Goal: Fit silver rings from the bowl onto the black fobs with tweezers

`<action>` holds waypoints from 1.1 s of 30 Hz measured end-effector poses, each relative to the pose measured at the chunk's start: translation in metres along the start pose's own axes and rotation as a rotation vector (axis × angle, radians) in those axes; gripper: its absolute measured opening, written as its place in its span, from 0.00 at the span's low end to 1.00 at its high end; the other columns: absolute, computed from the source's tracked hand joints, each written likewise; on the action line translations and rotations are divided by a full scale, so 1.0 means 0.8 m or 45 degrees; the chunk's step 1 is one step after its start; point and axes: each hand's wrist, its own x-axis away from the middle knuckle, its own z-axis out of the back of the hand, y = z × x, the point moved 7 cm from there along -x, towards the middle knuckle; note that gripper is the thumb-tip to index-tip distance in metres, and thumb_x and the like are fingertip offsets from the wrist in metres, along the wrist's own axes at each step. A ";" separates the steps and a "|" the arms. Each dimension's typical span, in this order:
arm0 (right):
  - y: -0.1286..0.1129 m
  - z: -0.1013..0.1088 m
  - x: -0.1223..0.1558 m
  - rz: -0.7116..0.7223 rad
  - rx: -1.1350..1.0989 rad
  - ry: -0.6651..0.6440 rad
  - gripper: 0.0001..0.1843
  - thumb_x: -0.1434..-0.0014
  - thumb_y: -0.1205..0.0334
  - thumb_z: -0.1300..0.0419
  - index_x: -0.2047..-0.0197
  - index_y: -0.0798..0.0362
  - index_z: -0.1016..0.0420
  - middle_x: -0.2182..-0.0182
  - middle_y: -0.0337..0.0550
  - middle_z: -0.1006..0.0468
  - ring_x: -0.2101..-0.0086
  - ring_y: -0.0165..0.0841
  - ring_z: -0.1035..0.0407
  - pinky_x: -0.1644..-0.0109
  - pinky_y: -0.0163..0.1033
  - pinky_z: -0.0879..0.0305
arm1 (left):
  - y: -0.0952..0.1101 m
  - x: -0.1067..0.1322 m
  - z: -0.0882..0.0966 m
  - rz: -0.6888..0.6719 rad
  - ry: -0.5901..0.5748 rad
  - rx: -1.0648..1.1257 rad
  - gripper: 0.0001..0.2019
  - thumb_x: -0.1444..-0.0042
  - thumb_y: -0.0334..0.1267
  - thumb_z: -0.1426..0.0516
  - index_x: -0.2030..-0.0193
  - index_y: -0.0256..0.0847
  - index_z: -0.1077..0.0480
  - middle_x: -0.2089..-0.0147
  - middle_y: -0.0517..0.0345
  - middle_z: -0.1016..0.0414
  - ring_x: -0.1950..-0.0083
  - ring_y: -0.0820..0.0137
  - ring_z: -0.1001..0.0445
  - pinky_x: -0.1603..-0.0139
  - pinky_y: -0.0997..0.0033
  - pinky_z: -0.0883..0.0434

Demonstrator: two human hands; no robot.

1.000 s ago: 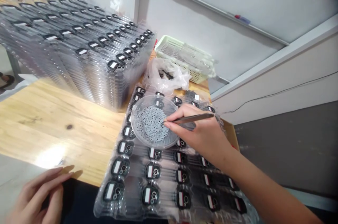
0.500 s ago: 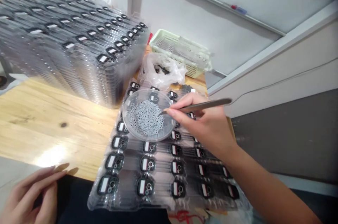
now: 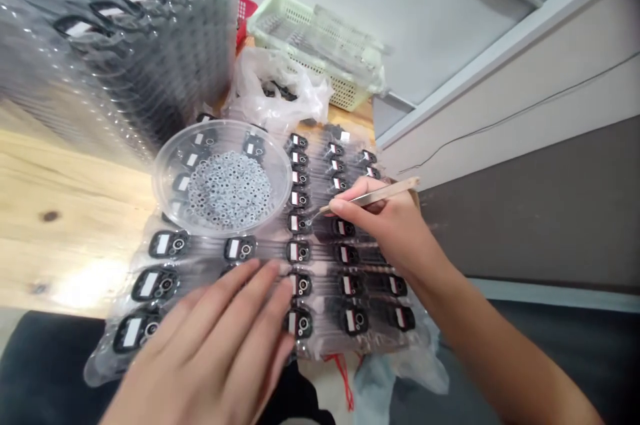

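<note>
1. Right hand [image 3: 395, 225] is pinching tweezers [image 3: 375, 195], tips hovering just beside a black part [image 3: 299, 223] in the clear blister tray [image 3: 317, 291]; cannot tell if they're gripping anything.
2. Left hand [image 3: 210, 345] is lying spread, fingers resting on the tray.
3. Clear round dish [image 3: 223, 135] is sitting on the tray, holding many small grey rings [image 3: 223, 188].
4. Stacked blister trays [image 3: 125, 58] are standing left on the wooden table [image 3: 60, 225]; plastic bag [image 3: 275, 88] and pale green basket [image 3: 315, 51] are sitting behind.

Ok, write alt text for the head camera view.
The right hand holds tweezers, tips just above a clear plastic tray of small black parts, while the left hand rests on the tray. A clear round dish of small grey rings sits on the tray, beside a tall stack of trays.
</note>
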 end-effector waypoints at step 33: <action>-0.005 -0.011 0.009 0.054 0.203 0.075 0.11 0.46 0.55 0.31 0.73 0.48 0.27 0.76 0.38 0.26 0.70 0.36 0.27 0.70 0.40 0.37 | 0.014 -0.041 -0.043 0.302 -0.157 -0.049 0.19 0.31 0.42 0.56 0.45 0.36 0.30 0.36 0.47 0.31 0.36 0.56 0.33 0.45 0.56 0.38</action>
